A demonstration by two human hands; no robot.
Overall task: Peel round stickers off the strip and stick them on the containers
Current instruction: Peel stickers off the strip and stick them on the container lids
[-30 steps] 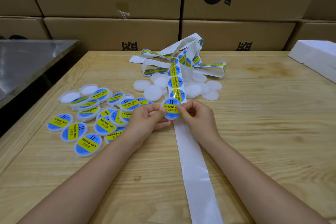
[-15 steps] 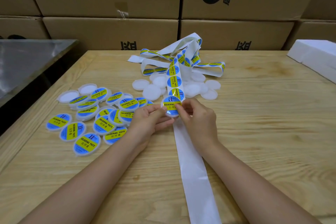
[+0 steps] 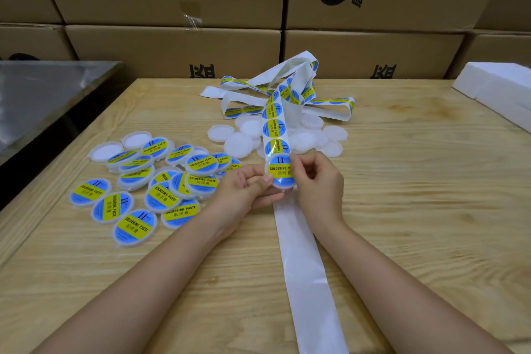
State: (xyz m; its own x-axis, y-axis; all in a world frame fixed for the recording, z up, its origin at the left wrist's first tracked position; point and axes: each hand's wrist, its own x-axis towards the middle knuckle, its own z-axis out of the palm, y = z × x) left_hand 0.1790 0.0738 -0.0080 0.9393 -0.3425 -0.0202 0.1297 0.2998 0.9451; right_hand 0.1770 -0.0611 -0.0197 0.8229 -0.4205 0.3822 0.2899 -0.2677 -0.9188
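My left hand (image 3: 247,190) holds a small round white container (image 3: 281,173) from its left side. A blue and yellow "Soldering Paste" sticker covers its top. The fingertips of my right hand (image 3: 316,181) pinch the upper right rim of that container, on the sticker's edge. The sticker strip (image 3: 274,128) rises from behind the container to a tangled heap at the back. Its bare white backing (image 3: 307,273) trails toward me between my forearms. Labelled containers (image 3: 161,184) lie heaped on the left. Plain white containers (image 3: 244,144) sit behind my hands.
Everything lies on a wooden table (image 3: 416,210). Stacked cardboard boxes (image 3: 172,46) wall off its far edge. A metal surface (image 3: 43,95) stands lower on the left. White foam blocks (image 3: 500,89) rest at the table's far right.
My right fingertips have slid from the sticker's face up to its upper right rim. The container has stayed between both hands.
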